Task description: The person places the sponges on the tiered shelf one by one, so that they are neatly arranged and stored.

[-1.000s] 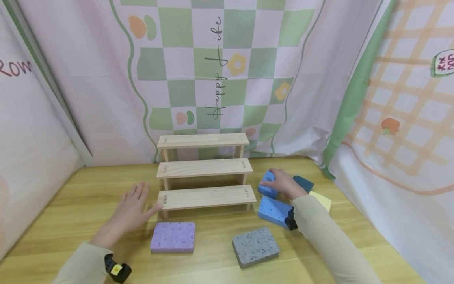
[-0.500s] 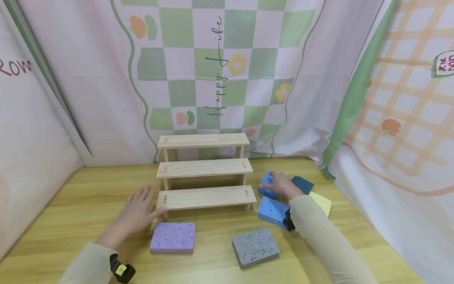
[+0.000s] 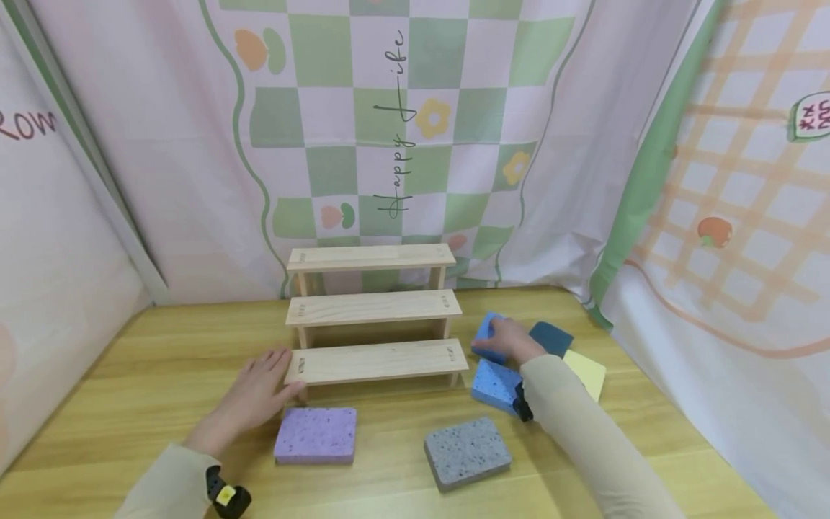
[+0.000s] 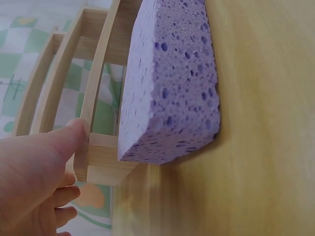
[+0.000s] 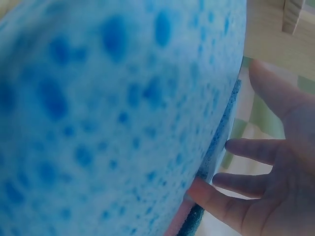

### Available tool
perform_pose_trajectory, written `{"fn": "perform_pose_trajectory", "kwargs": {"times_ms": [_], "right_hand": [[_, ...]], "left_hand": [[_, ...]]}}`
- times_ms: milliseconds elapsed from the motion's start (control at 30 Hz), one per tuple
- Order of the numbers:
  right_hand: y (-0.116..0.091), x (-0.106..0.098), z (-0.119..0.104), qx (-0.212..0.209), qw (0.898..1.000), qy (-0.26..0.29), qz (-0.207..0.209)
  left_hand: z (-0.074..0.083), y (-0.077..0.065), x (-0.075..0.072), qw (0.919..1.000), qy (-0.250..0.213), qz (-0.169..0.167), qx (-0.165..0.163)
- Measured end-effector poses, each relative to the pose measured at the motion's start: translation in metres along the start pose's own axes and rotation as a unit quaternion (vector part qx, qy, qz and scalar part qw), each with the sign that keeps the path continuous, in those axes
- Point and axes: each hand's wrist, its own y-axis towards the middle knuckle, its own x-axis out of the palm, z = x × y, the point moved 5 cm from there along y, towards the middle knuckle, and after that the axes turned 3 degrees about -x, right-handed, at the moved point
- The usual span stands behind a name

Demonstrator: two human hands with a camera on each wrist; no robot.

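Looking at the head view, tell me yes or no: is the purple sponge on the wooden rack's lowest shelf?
No, the purple sponge lies on the table in front of the wooden rack.

The hand [image 5: 275,172] is holding thumb and fingers apart, fingertips ending at the edge of the far blue sponge [image 5: 220,135]; contact is unclear. The near blue sponge [image 5: 113,118] is filling the space beside the fingertips. A dark pad [image 5: 192,222] and a pink strip [image 5: 179,216] are peeking out below them; wood [image 5: 269,43] is showing above the thumb, a checked curtain [image 5: 266,115] behind the hand.
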Motion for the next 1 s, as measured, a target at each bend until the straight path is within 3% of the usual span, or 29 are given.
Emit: {"fn": "perform_pose_trajectory", "kwargs": {"times_ms": [400,1000], "right_hand": [[0.000,-0.001,-0.005,-0.015,0.999,-0.032,0.009],[0.005,0.003,0.006,0.001,1.000,-0.009,-0.029]], "left_hand": [[0.001,0.001,0.001,0.9999,-0.004,0.006,0.010],[0.004,0.000,-0.001,0.9999,-0.004,-0.002,0.010]]}}
